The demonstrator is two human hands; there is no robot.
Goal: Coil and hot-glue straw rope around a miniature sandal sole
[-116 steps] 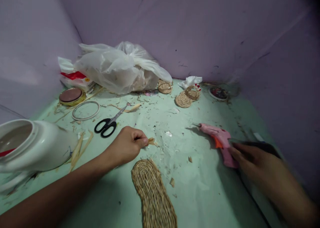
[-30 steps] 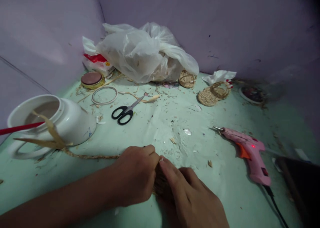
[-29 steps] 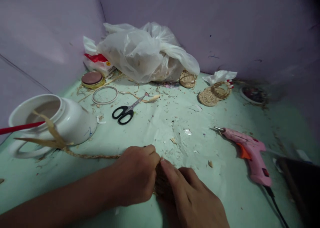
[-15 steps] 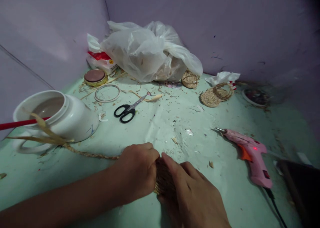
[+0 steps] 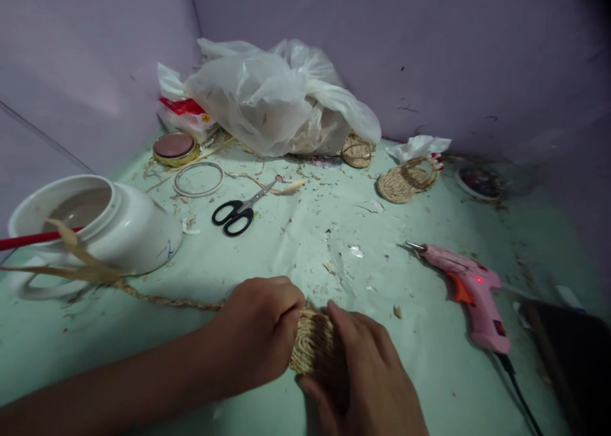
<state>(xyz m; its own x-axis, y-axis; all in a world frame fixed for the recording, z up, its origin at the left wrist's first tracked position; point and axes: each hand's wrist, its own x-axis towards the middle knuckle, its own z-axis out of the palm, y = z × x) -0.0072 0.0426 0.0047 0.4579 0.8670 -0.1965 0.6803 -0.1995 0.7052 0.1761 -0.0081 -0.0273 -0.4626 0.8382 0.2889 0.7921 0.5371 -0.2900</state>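
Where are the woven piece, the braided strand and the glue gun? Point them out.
Woven piece (image 5: 315,347): head view, on its ribbed face.
Braided strand (image 5: 167,301): head view, midway along its visible braid.
Glue gun (image 5: 482,296): head view, where barrel meets handle.

Totals two hands (image 5: 267,324) (image 5: 379,359), three woven pieces (image 5: 308,347) (image 5: 394,188) (image 5: 357,153), one braid (image 5: 176,302), one glue gun (image 5: 483,302), one pair of scissors (image 5: 245,208), one mug (image 5: 143,232), one ring (image 5: 198,195).

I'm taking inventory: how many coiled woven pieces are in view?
3: a held piece between left hand and right hand, a small piece by the plastic bag, and a red-beaded piece farther right. Others may be hidden inside the bag.
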